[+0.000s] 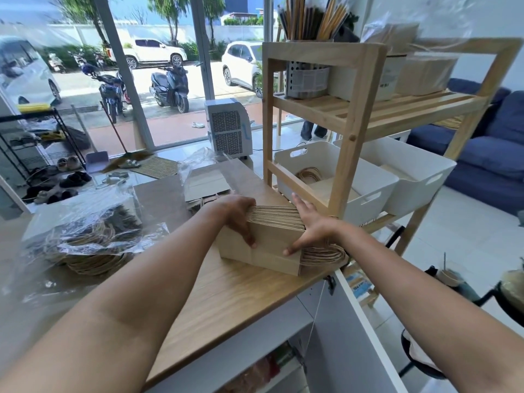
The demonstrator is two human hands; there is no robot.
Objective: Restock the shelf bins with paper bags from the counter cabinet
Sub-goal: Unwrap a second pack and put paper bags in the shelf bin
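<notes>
Both forearms reach in, left hand (pixel 236 215) and right hand (pixel 307 226) each pressed against the paper-bag stack (pixel 272 239), grip squeezing it together for lifting toward the white bin (pixel 334 177)

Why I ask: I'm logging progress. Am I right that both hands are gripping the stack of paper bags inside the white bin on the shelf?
Not quite. In the head view the left hand and right hand do grip the stack of paper bags, but it rests on the wooden counter, not inside the white bin on the shelf.
</notes>
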